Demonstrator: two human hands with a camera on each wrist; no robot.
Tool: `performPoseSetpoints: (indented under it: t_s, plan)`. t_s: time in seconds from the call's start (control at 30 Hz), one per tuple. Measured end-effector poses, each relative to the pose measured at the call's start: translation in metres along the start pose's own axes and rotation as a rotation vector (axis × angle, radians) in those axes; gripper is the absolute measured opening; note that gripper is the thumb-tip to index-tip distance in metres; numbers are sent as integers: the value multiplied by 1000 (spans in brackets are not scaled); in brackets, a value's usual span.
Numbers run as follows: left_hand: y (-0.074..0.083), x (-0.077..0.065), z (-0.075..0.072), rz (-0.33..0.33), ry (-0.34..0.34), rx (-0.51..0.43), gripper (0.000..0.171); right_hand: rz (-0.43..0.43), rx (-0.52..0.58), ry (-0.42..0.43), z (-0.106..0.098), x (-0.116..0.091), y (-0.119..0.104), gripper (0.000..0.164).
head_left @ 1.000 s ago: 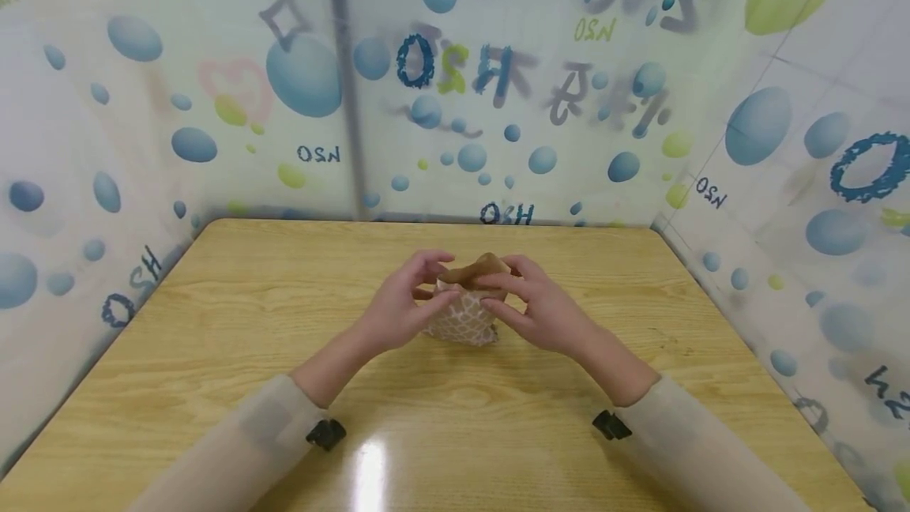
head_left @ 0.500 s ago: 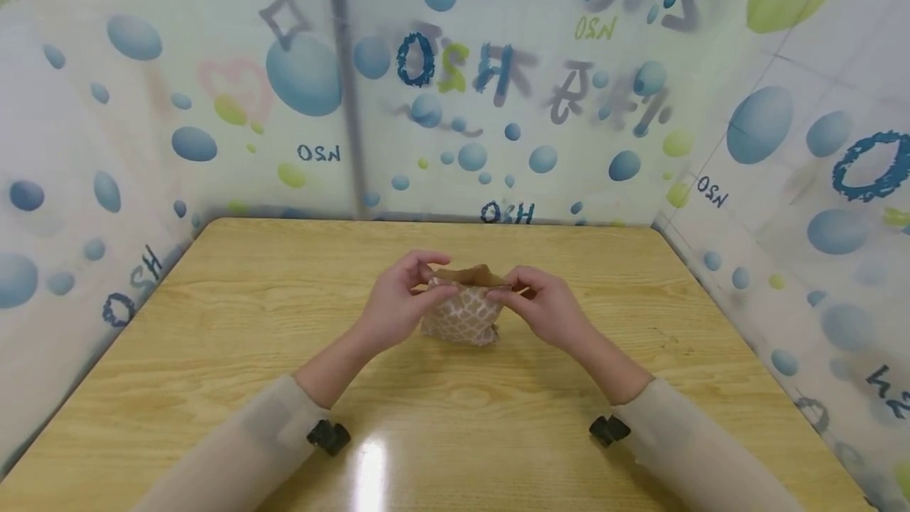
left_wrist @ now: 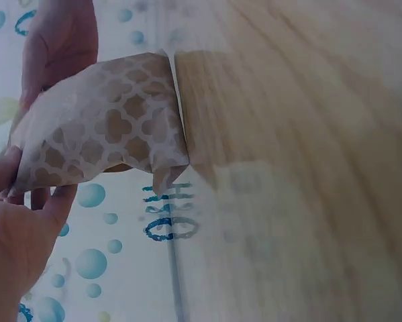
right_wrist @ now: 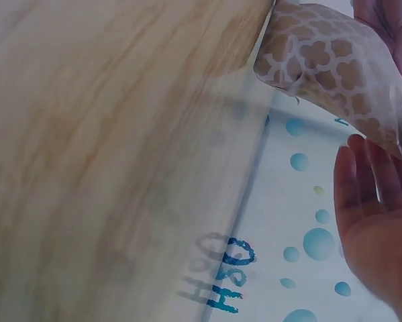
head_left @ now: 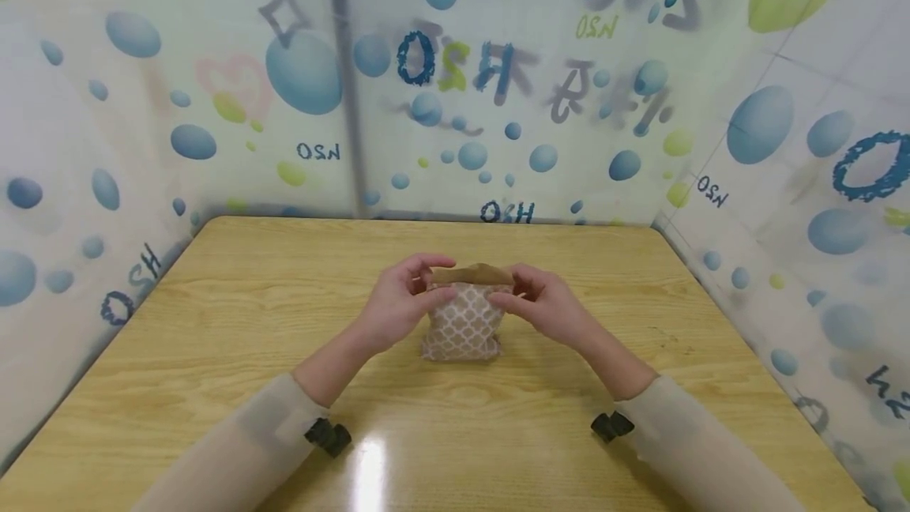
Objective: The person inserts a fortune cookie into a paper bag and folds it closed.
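A small brown paper bag (head_left: 464, 328) with a white lattice pattern stands on the wooden table in the head view, its plain brown inner back edge showing along the top. My left hand (head_left: 400, 300) pinches the upper left side, thumb on the front and fingers behind. On the opposite upper corner, my right hand (head_left: 549, 308) grips the rim in the same manner. The left wrist view shows the patterned bag (left_wrist: 113, 127) touching the table with its base, between both hands. In the right wrist view the bag (right_wrist: 338, 64) partly hides my fingers. Its contents are hidden.
The pale wooden table (head_left: 235, 322) spreads around the bag on all sides. Behind it and at both sides hang white sheets (head_left: 455, 125) printed with blue and green drops. Black clips (head_left: 329, 437) sit at the sleeve cuffs.
My right hand has shifted to the bag's right corner and lowered onto it. The bag's top has been spread wider, and its front now faces me flatter, with its bottom edge nearer.
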State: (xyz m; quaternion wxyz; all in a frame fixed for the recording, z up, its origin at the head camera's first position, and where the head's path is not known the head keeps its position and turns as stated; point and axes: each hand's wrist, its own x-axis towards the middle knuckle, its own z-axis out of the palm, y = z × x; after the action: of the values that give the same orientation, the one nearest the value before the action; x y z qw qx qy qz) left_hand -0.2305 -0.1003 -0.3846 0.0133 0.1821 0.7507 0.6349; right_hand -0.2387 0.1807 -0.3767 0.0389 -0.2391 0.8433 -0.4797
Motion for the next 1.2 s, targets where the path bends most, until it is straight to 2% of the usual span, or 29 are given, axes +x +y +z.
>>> performPoseSetpoints:
  t_s: [0.13,0.23,0.33,0.57,0.83,0.93,1.03,1.1,1.2]
  plan:
    - [1,0,2,23,-7,13,32,1,0,26,1,0,1,14]
    - [0,0,3,33,21,15,28,-26,-30,62,-1,0,-1,13]
    - [-2,2,3,46,34,23,25,-42,-34,62,-2,2,-1,15]
    - [-5,4,6,61,-15,19,18,-82,52,-8,-5,4,2,13]
    - [-2,4,-1,100,-17,132,12,-102,28,42,-7,5,2,21]
    - [-4,4,-4,142,-38,179,16,-92,36,8,-6,6,3,23]
    - [-5,3,-7,222,-75,253,22,-83,32,-37,-8,4,6,28]
    - [-5,3,-8,281,-101,298,25,-108,36,-79,-9,3,8,32]
    - [-7,3,-9,337,-123,312,23,-171,36,-125,-10,2,10,37]
